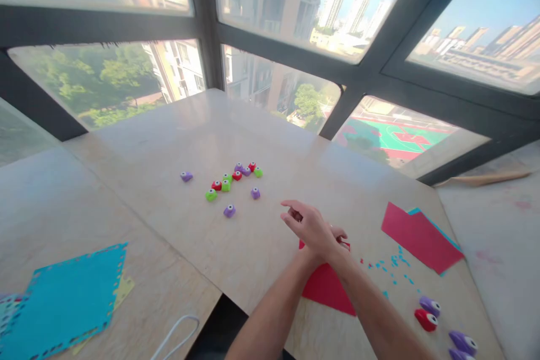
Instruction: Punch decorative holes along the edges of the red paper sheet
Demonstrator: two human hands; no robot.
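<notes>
My forearms cross over a red sheet of paper on the table. On top, my right hand reaches to the left with index finger and thumb apart, and nothing shows between them. Partly behind it, my left hand has its fingers bent at the far edge of the red sheet; whatever they grip is hidden. Left of the right hand lie a purple craft punch with an eye-like button and another purple punch. Beyond them is a group of several red, green and purple punches, including a green punch.
Teal sheets with notched edges lie at the left. Red paper over blue lies at the right, near small blue paper bits. A red punch and purple ones stand lower right. A white cable lies by the front edge.
</notes>
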